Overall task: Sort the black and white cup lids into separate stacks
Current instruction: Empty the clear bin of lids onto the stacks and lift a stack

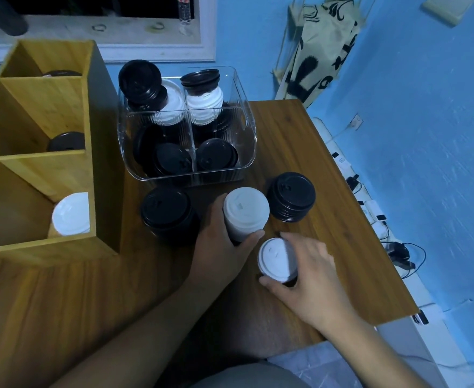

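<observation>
From the head camera, the left hand [219, 243] has its fingers and thumb curled round a tall white-topped stack of lids [246, 211] standing on the wooden table [300, 135]. Just beside it, the right hand [312, 271] grips a shorter white-topped stack [275, 260] between thumb and fingers. A black stack [167, 211] stands to the left of these and another black stack [291, 196] to the right. Behind them, a clear bin [248, 127] holds mixed black and white lids. At far left, a wooden organizer [42, 102] has a white lid [72, 214] in its nearest compartment.
</observation>
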Demonstrator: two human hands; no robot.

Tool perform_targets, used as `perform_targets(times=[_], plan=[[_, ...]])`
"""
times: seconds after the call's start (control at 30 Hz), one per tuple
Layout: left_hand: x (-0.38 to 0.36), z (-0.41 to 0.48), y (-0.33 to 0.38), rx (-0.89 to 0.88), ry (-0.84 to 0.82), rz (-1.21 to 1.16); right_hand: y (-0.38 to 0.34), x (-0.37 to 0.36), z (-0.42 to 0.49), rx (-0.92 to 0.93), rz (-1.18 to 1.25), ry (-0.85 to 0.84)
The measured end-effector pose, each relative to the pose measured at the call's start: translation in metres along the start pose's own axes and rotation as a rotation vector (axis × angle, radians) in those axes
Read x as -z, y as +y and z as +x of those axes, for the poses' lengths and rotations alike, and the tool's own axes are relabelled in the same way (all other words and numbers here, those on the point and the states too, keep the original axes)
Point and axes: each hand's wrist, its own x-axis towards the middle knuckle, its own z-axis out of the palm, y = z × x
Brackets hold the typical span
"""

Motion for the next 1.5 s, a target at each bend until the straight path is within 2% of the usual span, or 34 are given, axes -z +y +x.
perform_targets(times=[0.07, 0.23, 0.33, 0.5, 0.67, 0.8, 0.93, 1.1, 1.27, 1.33, 1.4, 1.43, 1.5], plan=[[0.0, 0.0, 0.0, -0.005, 0.003, -0.01, 0.002, 0.0, 0.004, 0.065, 0.064, -0.007], [0.0, 0.001, -0.002, -0.013, -0.015, -0.013, -0.003, 0.042, 0.025, 0.167, 0.404, 0.019], [0.001, 0.002, -0.001, -0.048, -0.024, -0.021, -0.023, 0.065, 0.062, 0.275, 0.303, -0.005], [0.0, 0.0, 0.0, -0.029, -0.03, -0.047, -0.04, 0.064, 0.112, 0.406, 0.009, -0.239], [0.0, 0.001, -0.003, -0.02, -0.047, -0.064, -0.039, 0.061, 0.12, 0.431, -0.011, -0.308], [0.0, 0.002, -0.004, -0.042, -0.06, -0.049, -0.029, 0.053, 0.109, 0.456, 0.08, -0.26], [-0.001, 0.001, -0.005, -0.065, -0.045, -0.026, -0.021, 0.035, 0.098, 0.515, 0.163, -0.088], [0.001, -0.001, -0.001, -0.052, -0.055, -0.051, -0.011, 0.012, 0.083, 0.614, 0.061, 0.065], [0.003, 0.001, 0.0, -0.074, -0.066, -0.042, -0.009, 0.025, 0.082, 0.56, 0.053, -0.013], [0.004, 0.001, 0.002, -0.052, -0.055, -0.031, 0.0, 0.039, 0.083, 0.492, 0.14, 0.112], [0.004, 0.0, 0.005, -0.047, -0.048, -0.02, 0.014, 0.053, 0.091, 0.348, 0.126, 0.282], [0.004, 0.0, 0.005, -0.046, -0.052, -0.02, 0.02, 0.058, 0.096, 0.248, 0.091, 0.3], [0.003, 0.0, 0.005, -0.046, -0.056, -0.02, 0.027, 0.062, 0.107, 0.072, 0.042, 0.178]])
